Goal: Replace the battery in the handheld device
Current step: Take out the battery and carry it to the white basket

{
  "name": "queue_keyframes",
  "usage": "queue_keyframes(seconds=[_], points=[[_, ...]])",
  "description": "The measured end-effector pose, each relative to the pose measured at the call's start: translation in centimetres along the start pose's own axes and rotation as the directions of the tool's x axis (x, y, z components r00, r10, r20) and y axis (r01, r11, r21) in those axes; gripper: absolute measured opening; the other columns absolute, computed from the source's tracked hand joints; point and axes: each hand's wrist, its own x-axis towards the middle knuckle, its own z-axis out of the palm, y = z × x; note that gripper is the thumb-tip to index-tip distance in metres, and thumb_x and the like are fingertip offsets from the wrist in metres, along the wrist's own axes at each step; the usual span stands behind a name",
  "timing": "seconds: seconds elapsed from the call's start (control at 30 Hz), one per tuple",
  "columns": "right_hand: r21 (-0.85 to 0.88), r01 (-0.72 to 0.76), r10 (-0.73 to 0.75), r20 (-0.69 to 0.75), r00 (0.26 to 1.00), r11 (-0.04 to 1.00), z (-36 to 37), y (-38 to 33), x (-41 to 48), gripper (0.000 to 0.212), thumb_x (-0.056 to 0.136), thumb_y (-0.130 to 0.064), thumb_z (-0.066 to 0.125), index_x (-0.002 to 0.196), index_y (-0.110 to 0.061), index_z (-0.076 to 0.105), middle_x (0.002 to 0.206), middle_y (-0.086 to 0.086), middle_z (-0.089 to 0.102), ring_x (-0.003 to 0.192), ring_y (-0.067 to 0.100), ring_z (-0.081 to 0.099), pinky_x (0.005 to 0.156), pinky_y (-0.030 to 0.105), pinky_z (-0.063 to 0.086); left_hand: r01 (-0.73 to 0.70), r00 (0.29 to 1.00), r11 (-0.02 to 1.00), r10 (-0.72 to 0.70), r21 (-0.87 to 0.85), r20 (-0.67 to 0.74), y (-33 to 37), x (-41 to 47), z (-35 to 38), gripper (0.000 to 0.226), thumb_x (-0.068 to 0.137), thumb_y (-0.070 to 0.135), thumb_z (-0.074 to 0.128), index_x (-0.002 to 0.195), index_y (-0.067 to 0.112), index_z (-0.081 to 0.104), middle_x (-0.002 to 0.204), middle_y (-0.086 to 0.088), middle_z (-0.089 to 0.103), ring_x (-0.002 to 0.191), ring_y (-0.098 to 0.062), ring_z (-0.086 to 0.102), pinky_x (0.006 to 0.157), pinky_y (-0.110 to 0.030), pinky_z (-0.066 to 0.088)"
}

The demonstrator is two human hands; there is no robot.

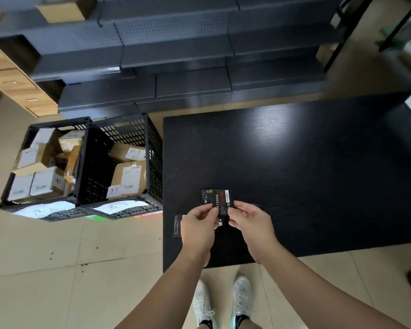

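Note:
A black handheld device (214,199) is held just above the black table (318,174), back side up. A battery with a red and black label shows in its open back. My left hand (197,223) pinches the device's near left edge. From the right, my right hand (249,220) pinches the near edge, fingertips on the battery label. The device's near end is hidden by my fingers. A second flat black piece with a red strip (177,225) lies on the table's left edge, partly covered by my left hand; whether it is a battery or a cover I cannot tell.
Two black plastic crates (119,162) (45,162) full of cardboard parcels stand on the tiled floor left of the table. Dark metal shelving (176,55) runs along the back. My white shoes (223,302) are at the table's near edge.

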Motion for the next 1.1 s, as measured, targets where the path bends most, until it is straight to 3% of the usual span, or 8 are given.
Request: queue_keyframes(seconds=[0.23,0.47,0.63,0.77,0.87,1.0,1.1], points=[[0.027,0.090,-0.087,-0.087,0.992,0.996,-3.4,-4.5,-3.8,0.024,0.087,-0.011,0.074,0.107,-0.023,0.073,0.097,-0.002,0.077,0.090,0.013,0.074,0.081,0.029,0.061,-0.060,0.988,0.998,0.059,0.005,0.145,3.6,-4.0,3.1,0.015,0.091,0.010,0.071,0.104,0.015,0.075,0.093,-0.004,0.078,0.083,-0.017,0.075,0.081,-0.032,0.062],[0.162,0.212,-0.147,-0.341,0.928,0.964,-12.1,-7.4,-8.0,0.019,0.087,-0.010,0.073,0.100,-0.024,0.074,0.091,-0.004,0.079,0.084,0.011,0.075,0.080,0.028,0.061,-0.156,0.910,0.977,0.086,0.144,0.407,4.7,-9.0,11.4,0.013,0.088,0.010,0.072,0.096,0.019,0.076,0.088,-0.003,0.079,0.085,-0.022,0.075,0.079,-0.035,0.062],[0.269,0.314,-0.149,-0.495,0.856,0.910,-20.5,-7.9,-10.4,0.020,0.088,-0.004,0.071,0.094,-0.022,0.074,0.089,-0.001,0.079,0.084,0.012,0.075,0.076,0.027,0.059,-0.218,0.827,0.953,0.066,0.211,0.558,2.8,-14.1,19.0,0.014,0.088,0.010,0.072,0.099,0.017,0.076,0.088,-0.004,0.079,0.079,-0.019,0.074,0.076,-0.033,0.061],[0.311,0.370,-0.127,-0.589,0.798,0.875,-28.5,-7.6,-11.9,0.018,0.087,-0.003,0.071,0.099,-0.017,0.074,0.091,0.004,0.079,0.084,0.017,0.075,0.078,0.031,0.059,-0.237,0.752,0.946,0.035,0.221,0.658,0.4,-19.1,25.8,0.013,0.088,0.008,0.072,0.099,0.014,0.076,0.088,-0.005,0.079,0.079,-0.018,0.075,0.072,-0.029,0.060],[0.318,0.407,-0.127,-0.635,0.762,0.856,-35.1,-7.9,-12.6,0.017,0.088,-0.001,0.070,0.100,-0.012,0.073,0.088,0.005,0.077,0.075,0.015,0.071,0.075,0.031,0.057,-0.239,0.700,0.944,0.006,0.226,0.714,-1.5,-22.9,31.4,0.012,0.089,0.006,0.070,0.099,0.012,0.075,0.090,-0.007,0.079,0.080,-0.019,0.076,0.071,-0.027,0.059],[0.296,0.406,-0.117,-0.668,0.735,0.865,-44.0,-8.7,-13.0,0.019,0.087,-0.003,0.071,0.106,-0.008,0.072,0.093,0.013,0.077,0.067,0.013,0.066,0.072,0.028,0.056,-0.230,0.667,0.943,-0.027,0.241,0.744,-3.8,-27.8,38.5,0.012,0.089,0.010,0.071,0.098,0.014,0.076,0.090,-0.008,0.079,0.083,-0.025,0.075,0.081,-0.037,0.062],[0.261,0.404,-0.127,-0.683,0.719,0.877,-49.9,-9.8,-13.6,0.018,0.088,-0.005,0.070,0.105,-0.010,0.072,0.094,0.012,0.077,0.066,0.011,0.066,0.066,0.020,0.057,-0.252,0.670,0.938,-0.008,0.239,0.742,-5.0,-30.9,43.4,0.010,0.088,0.010,0.072,0.095,0.016,0.075,0.085,-0.005,0.079,0.070,-0.014,0.071,0.073,-0.030,0.061]])
